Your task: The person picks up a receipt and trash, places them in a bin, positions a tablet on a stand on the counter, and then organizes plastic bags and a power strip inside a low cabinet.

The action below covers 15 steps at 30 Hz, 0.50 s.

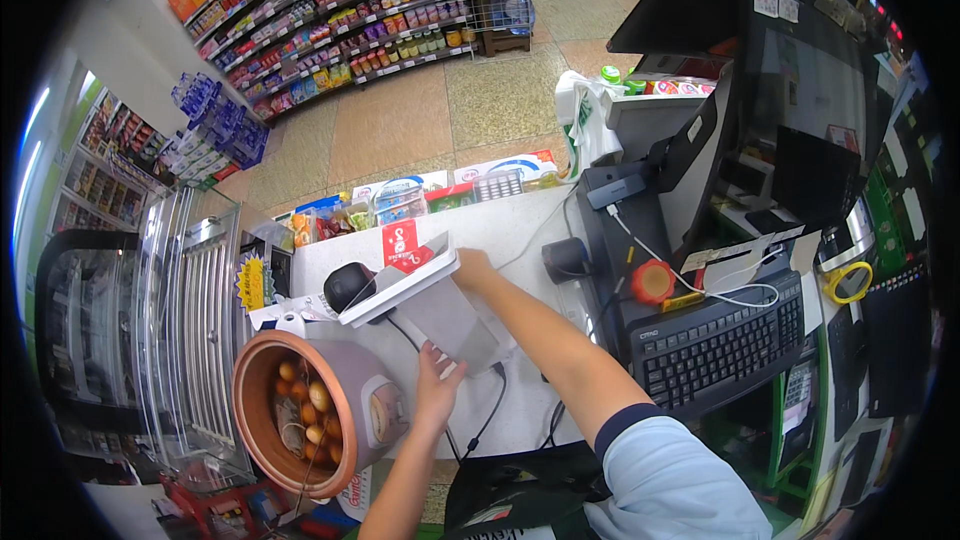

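Observation:
In front of me on the white counter (540, 221) stands a tilted device or stand with a white frame (409, 285) and a grey, wedge-like body (448, 324). My right hand (472, 270) is at the frame's right end; its fingers are mostly hidden, so their grip does not show. My left hand (439, 386) is at the lower edge of the grey body, palm up and fingers apart. Beyond the frame are a red printed card (399, 242) and a rounded black device (349, 286). A black cable (491, 397) trails towards me.
Left of my left hand, a cooker (360, 382) holds eggs (315, 412) in its open pot. A glass-sided roller grill (202, 337) stands further left. To the right are a black keyboard (716, 345), a monitor (795, 127) and a red-orange knob-like object (652, 282). Packaged goods (405, 202) line the counter's far edge.

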Motion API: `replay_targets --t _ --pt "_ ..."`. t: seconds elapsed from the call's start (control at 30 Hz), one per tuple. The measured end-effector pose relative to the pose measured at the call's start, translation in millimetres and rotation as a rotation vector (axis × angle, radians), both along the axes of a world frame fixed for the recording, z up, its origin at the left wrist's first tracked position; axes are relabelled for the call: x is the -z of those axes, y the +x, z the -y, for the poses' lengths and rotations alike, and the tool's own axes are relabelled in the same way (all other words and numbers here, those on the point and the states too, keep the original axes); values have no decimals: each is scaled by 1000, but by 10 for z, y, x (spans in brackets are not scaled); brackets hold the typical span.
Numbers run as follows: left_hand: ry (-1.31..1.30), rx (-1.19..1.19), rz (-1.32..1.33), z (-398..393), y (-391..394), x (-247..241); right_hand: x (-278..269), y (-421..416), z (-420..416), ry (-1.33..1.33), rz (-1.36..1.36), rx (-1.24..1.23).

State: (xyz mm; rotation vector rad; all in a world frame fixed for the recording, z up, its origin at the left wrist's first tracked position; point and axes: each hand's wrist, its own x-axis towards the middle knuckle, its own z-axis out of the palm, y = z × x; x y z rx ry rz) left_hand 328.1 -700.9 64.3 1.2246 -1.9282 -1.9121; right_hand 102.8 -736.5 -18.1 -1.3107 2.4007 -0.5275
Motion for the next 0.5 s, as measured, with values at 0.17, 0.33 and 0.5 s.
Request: replay_targets --t 0.17,0.33,0.5 --pt "0 17 6 -101 -85 -83 310 52 208 128 30 32" --pt "0 42 45 -112 -73 -150 147 96 153 229 -1 -76" --pt "21 80 4 -119 18 -3 142 -37 -43 193 -59 -66"
